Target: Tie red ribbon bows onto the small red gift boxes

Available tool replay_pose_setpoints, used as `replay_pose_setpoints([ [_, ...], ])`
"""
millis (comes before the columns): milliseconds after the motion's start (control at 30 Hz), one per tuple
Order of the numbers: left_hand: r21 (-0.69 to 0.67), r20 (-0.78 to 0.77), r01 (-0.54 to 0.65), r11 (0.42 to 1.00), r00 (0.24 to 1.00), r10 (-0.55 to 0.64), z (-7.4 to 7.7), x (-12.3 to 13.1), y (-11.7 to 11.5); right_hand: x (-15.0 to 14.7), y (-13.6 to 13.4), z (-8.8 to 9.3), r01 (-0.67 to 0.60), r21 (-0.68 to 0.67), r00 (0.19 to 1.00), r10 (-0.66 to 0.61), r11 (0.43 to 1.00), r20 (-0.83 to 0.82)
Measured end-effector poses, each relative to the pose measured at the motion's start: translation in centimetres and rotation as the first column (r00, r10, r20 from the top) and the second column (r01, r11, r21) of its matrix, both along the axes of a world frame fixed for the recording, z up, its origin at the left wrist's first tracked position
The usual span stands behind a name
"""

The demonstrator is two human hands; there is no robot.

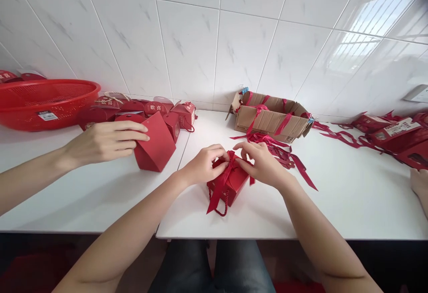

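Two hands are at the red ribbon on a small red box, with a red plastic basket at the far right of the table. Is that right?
Not quite: the head view shows the red plastic basket at the far left. The hands are at the ribbon on the small red box, as you say.

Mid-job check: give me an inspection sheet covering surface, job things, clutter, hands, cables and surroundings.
Surface: smooth white tabletop, seam left of centre.
Job's things: small red card box with twisted red cord handle; shiny red ribbon bow on top.
Clutter: loose red ribbons, open brown cardboard box, round red plastic basket, piled red card boxes.
Hands: left hand pinches the bow; right hand touches it, grip unclear.
Cables: nothing seen.
Surroundings: white tiled wall; another person's hand on a plain red box.
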State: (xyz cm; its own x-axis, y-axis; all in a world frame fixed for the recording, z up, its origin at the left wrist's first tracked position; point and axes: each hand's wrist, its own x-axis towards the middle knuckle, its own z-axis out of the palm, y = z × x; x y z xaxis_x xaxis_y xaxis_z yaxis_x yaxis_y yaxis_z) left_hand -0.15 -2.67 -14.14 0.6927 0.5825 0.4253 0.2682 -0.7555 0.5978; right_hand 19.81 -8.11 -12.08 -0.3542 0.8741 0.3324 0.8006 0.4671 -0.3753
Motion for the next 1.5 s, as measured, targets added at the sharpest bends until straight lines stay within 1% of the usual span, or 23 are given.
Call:
replay_pose_setpoints([
  [33, 0.005, -0.003, 0.001, 1.000, 1.000, -0.001, 0.0, 0.0, 0.0, 0.2, -0.2, 0.6, -0.010, -0.042, 1.000, 0.011, 0.999, 0.015],
  [67, 0.009, -0.005, 0.003, 1.000, 1.000, -0.003, 0.1, 0.0, 0.0, 0.5, -0.3, 1.3, -0.034, -0.118, 0.999, 0.038, 0.992, 0.032],
  [100, 0.010, -0.007, 0.008, 1.000, 1.000, -0.008, 0.1, 0.0, -0.1, 1.0, -0.5, 2.0, -0.060, -0.220, 0.996, 0.073, 0.974, 0.051],
  [167, 0.018, -0.012, 0.022, 1.000, 1.000, -0.022, 0.1, 0.0, -0.1, 1.9, -0.6, 3.4, -0.080, -0.414, 0.985, 0.137, 0.907, 0.109],
  [200, 0.026, -0.015, 0.028, 0.999, 1.000, -0.028, 0.1, 0.0, -0.1, 2.3, -0.4, 3.9, -0.057, -0.460, 0.980, 0.139, 0.886, 0.145],
  [233, 0.035, -0.018, 0.033, 0.999, 0.999, -0.033, 0.1, 0.0, -0.1, 2.5, -0.2, 4.3, -0.033, -0.465, 0.977, 0.127, 0.885, 0.173],
  [300, 0.057, -0.016, 0.036, 0.998, 0.999, -0.036, 0.1, 0.0, -0.1, 2.4, 0.6, 4.7, -0.037, -0.382, 0.983, 0.102, 0.923, 0.152],
  [333, 0.067, -0.010, 0.033, 0.997, 0.999, -0.033, 0.1, 0.0, -0.1, 2.1, 1.0, 4.6, -0.081, -0.329, 0.988, 0.120, 0.941, 0.101],
  [367, 0.072, 0.001, 0.026, 0.997, 1.000, -0.027, 0.0, 0.0, -0.2, 1.7, 1.5, 4.5, -0.144, -0.289, 0.986, 0.162, 0.946, 0.037],
  [400, 0.071, 0.017, 0.016, 0.997, 1.000, -0.017, -0.1, 0.0, -0.2, 1.3, 2.0, 4.3, -0.211, -0.265, 0.977, 0.213, 0.941, -0.024],
  [467, 0.046, 0.059, -0.010, 0.999, 0.998, 0.008, -0.2, 0.0, -0.3, 0.6, 2.7, 3.9, -0.309, -0.266, 0.951, 0.292, 0.913, -0.102],
  [500, 0.023, 0.079, -0.023, 0.999, 0.997, 0.021, -0.3, 0.1, -0.4, 0.5, 2.9, 3.8, -0.329, -0.277, 0.944, 0.308, 0.903, -0.118],
  [567, -0.031, 0.103, -0.046, 0.998, 0.993, 0.049, -0.3, 0.2, -0.4, 0.5, 3.1, 3.7, -0.329, -0.290, 0.944, 0.307, 0.899, -0.120],
  [633, -0.077, 0.111, -0.061, 0.995, 0.991, 0.069, -0.4, 0.3, -0.4, 0.9, 3.0, 3.7, -0.316, -0.299, 0.949, 0.295, 0.900, -0.113],
  [700, -0.106, 0.110, -0.068, 0.992, 0.991, 0.080, -0.4, 0.3, -0.4, 1.3, 2.9, 3.8, -0.325, -0.315, 0.946, 0.309, 0.891, -0.102],
  [833, -0.111, 0.104, -0.076, 0.991, 0.991, 0.088, -0.5, 0.3, -0.4, 1.5, 2.4, 3.9, -0.406, -0.318, 0.911, 0.406, 0.857, -0.070],
  [900, -0.105, 0.102, -0.071, 0.992, 0.991, 0.082, -0.4, 0.3, -0.4, 1.3, 2.2, 3.9, -0.426, -0.308, 0.900, 0.434, 0.851, -0.045],
  [1000, -0.122, 0.090, -0.034, 0.992, 0.995, 0.045, -0.4, 0.1, -0.3, 1.3, 2.0, 3.8, -0.413, -0.290, 0.901, 0.435, 0.863, 0.012],
  [1100, -0.155, 0.084, 0.018, 0.988, 0.996, -0.004, -0.4, -0.2, 0.0, 1.5, 2.0, 3.6, -0.381, -0.271, 0.900, 0.421, 0.884, 0.107],
  [1200, -0.133, 0.080, 0.039, 0.990, 0.996, -0.028, -0.4, -0.4, 0.4, 1.7, 2.0, 3.4, -0.354, -0.243, 0.892, 0.404, 0.903, 0.203],
  [1333, -0.105, 0.083, 0.020, 0.994, 0.996, -0.011, -0.3, -0.4, 0.4, 1.7, 2.0, 3.2, -0.362, -0.246, 0.873, 0.420, 0.899, 0.248],
  [1433, -0.117, 0.151, 0.006, 0.993, 0.989, 0.012, -0.5, -0.3, 0.2, 1.5, 1.9, 3.1, -0.374, -0.256, 0.863, 0.436, 0.891, 0.256],
  [1500, -0.101, 0.189, -0.002, 0.995, 0.982, 0.021, -0.7, -0.1, 0.1, 1.2, 1.9, 3.0, -0.383, -0.275, 0.857, 0.450, 0.882, 0.251],
])
